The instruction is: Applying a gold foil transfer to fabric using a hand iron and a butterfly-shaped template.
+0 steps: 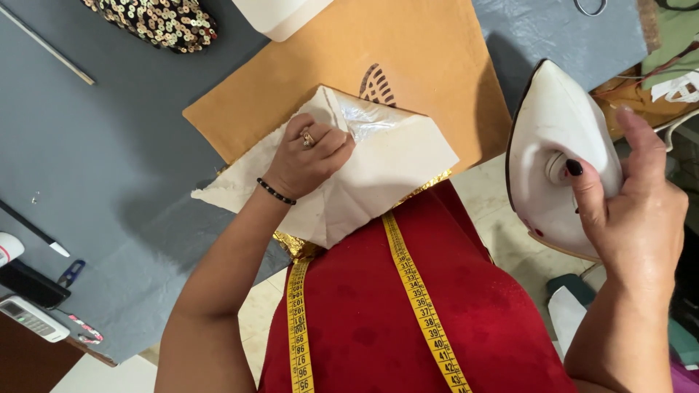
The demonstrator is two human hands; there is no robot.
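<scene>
pressing white cloth (378, 171), fingers (331, 138) curled, gripping iron (557, 145)
</scene>
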